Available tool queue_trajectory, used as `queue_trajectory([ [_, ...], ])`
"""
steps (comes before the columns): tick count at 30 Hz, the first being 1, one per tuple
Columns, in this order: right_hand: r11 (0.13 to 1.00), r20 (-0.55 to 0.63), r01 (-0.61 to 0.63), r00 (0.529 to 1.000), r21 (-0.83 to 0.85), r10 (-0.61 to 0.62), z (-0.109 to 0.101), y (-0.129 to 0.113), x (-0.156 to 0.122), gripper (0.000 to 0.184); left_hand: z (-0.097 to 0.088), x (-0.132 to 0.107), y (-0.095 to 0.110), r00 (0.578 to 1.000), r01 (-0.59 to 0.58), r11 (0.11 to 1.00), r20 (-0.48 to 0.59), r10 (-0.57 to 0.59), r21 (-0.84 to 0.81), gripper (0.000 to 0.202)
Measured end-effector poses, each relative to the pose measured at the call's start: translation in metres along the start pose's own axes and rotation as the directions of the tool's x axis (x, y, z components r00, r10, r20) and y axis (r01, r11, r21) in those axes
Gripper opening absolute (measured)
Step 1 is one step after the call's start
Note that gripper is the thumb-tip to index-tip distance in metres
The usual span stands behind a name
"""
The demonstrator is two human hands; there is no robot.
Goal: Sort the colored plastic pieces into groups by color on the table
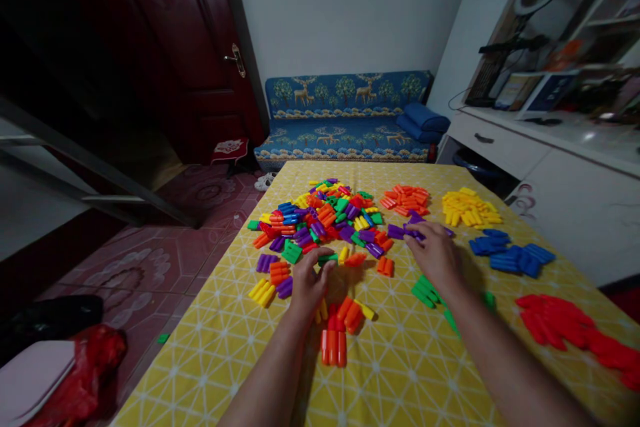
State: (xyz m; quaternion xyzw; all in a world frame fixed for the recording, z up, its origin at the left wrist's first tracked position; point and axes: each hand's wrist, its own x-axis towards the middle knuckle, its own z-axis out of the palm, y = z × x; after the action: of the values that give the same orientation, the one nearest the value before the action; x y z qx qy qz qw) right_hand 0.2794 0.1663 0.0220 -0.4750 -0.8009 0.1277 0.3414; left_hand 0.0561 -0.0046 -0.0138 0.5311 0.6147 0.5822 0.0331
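My left hand is at the near edge of a mixed heap of plastic building blocks. Its thumb and forefinger close around a green block. A yellow block and an orange block lie just right of it. Over a small group of purple blocks, my right hand has its fingertips closed on a purple block, partly hidden by the fingers. Green blocks lie below my right wrist, some covered by the forearm. Orange-red blocks sit between my forearms.
Sorted piles lie on the yellow patterned tablecloth: orange, yellow, blue and red. A blue sofa stands beyond the table and a white cabinet along the right. One green block is on the floor.
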Motion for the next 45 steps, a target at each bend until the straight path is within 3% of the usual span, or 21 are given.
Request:
queue_trajectory([
  [3,0.979,0.200,0.038,0.977,0.201,-0.079,0.013,-0.039,-0.029,0.025,-0.001,0.000,0.004,0.999,-0.031,1.000,0.030,0.031,0.002,0.011],
  [7,0.991,0.333,0.111,0.934,0.069,-0.127,0.023,-0.070,-0.052,0.045,-0.002,-0.001,0.006,0.997,-0.041,0.997,0.073,0.036,0.069,0.011],
  [9,0.987,0.376,0.157,0.917,-0.021,-0.137,0.025,-0.074,-0.055,0.049,-0.002,-0.001,0.006,0.993,-0.054,0.989,0.114,0.039,0.137,0.012],
  [15,0.959,0.441,0.254,0.880,-0.125,-0.175,0.028,-0.074,-0.058,0.031,-0.001,0.000,0.005,0.990,-0.064,0.959,0.137,0.026,0.278,0.012],
  [19,0.971,0.432,0.216,0.889,-0.101,-0.152,0.030,-0.078,-0.062,0.027,0.000,0.000,0.005,0.987,-0.066,0.966,0.160,0.026,0.250,0.014],
  [22,0.994,0.407,0.111,0.907,0.025,-0.112,0.031,-0.074,-0.063,0.030,0.001,0.000,0.004,0.985,-0.071,0.968,0.171,0.030,0.241,0.015],
  [25,0.987,0.334,-0.039,0.943,0.154,-0.014,0.022,-0.058,-0.061,0.031,0.000,0.000,0.002,0.984,-0.077,0.968,0.176,0.035,0.238,0.015],
  [28,0.975,0.130,-0.116,0.987,0.189,0.093,-0.008,-0.023,-0.055,0.033,0.000,-0.001,-0.002,0.982,-0.081,0.969,0.182,0.038,0.235,0.016],
  [32,0.960,-0.143,-0.266,0.957,-0.085,0.252,-0.064,0.045,-0.050,0.039,0.002,0.000,-0.004,0.984,-0.080,0.971,0.172,0.040,0.227,0.015],
  [35,0.889,-0.171,-0.364,0.929,-0.279,0.327,-0.092,0.093,-0.053,0.040,0.004,0.000,-0.004,0.985,-0.073,0.972,0.171,0.035,0.222,0.015],
  [37,0.870,-0.142,-0.377,0.926,-0.317,0.349,-0.098,0.114,-0.057,0.039,0.004,0.000,-0.004,0.985,-0.065,0.974,0.168,0.028,0.218,0.015],
  [40,0.889,-0.095,-0.382,0.924,-0.251,0.370,-0.093,0.126,-0.062,0.039,0.005,0.000,-0.005,0.987,-0.056,0.976,0.159,0.023,0.212,0.015],
  [45,0.940,-0.026,-0.322,0.945,0.111,0.327,-0.071,0.116,-0.048,0.044,0.005,0.000,-0.004,0.989,-0.052,0.978,0.143,0.022,0.204,0.014],
])
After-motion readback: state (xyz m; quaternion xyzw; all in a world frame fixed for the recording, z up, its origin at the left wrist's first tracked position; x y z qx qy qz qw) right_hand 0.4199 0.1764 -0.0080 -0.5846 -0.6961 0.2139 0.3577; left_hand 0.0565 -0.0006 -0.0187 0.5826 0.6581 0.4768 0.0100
